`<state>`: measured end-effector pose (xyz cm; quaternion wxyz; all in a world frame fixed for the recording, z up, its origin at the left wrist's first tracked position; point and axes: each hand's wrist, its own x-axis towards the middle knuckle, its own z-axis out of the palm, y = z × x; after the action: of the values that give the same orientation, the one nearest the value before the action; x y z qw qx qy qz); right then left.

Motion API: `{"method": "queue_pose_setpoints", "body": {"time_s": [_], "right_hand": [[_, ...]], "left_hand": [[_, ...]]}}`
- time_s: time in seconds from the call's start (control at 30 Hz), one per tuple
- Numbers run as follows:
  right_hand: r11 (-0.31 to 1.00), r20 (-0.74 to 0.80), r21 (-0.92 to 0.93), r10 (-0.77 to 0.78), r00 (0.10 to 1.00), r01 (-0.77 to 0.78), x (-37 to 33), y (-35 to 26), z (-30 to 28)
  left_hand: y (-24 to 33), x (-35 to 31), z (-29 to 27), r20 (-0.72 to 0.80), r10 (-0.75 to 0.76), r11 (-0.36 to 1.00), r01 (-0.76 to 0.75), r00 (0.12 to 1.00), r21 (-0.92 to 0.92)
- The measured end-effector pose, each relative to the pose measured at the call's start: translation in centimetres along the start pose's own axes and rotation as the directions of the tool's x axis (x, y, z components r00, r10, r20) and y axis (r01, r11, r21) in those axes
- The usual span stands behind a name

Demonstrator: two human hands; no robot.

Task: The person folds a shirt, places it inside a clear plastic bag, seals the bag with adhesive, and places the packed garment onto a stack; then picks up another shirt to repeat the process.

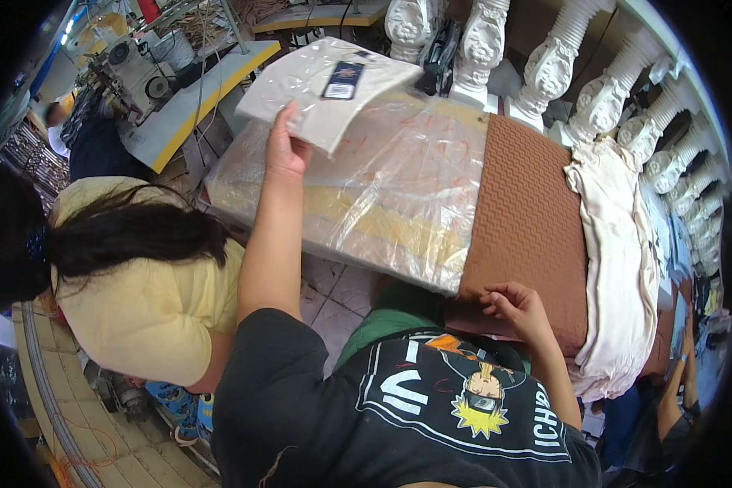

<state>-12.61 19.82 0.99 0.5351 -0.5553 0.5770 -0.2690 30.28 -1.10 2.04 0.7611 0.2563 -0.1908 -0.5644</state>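
Note:
My left hand (288, 145) is stretched out over the far left of the table, its thumb and fingers closed on the near edge of a bagged garment (321, 118). The garment is folded, off-white and inside clear plastic, with a dark blue label on top. Closer to my body, my right hand (522, 313) hovers by the near edge of a brown textured cloth (525, 211). Its fingers are loosely bent and apart, and I see nothing in them. Clear plastic sheeting (398, 175) covers the table's left part, under the bagged garment.
Cream fabric (614, 268) lies bunched along the cloth's right side. White carved balusters (557, 69) line the table's far side. A person in a yellow shirt (138, 301) sits at my left. Farther off stands a sewing machine (134, 77) beside a yellow-edged table (207, 106). Another person's arm (675, 390) shows at right.

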Motion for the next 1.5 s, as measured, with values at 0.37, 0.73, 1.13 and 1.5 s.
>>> {"method": "queue_pose_setpoints", "body": {"time_s": [0.37,0.73,1.13,1.5], "right_hand": [[0.995,-0.004,-0.065,0.079,0.997,-0.079,4.6,-0.2,1.2],[0.968,-0.006,-0.248,0.027,1.0,-0.028,6.1,-0.5,1.7],[0.983,-0.039,-0.165,0.069,0.997,-0.075,6.1,-0.4,2.1],[0.992,-0.009,-0.105,0.071,0.997,-0.072,6.7,-0.4,2.0]], "left_hand": [[-1.7,12.3,-13.5,-0.369,-0.105,0.991,0.128,0.923,0.037],[-0.4,13.3,-11.0,-0.556,-0.1,0.926,0.282,0.825,0.252],[-2.8,13.1,-8.9,-0.615,0.221,0.965,-0.08,0.757,0.249],[7.0,3.3,-1.1,-0.283,0.535,0.845,-0.5,0.796,0.19]]}}
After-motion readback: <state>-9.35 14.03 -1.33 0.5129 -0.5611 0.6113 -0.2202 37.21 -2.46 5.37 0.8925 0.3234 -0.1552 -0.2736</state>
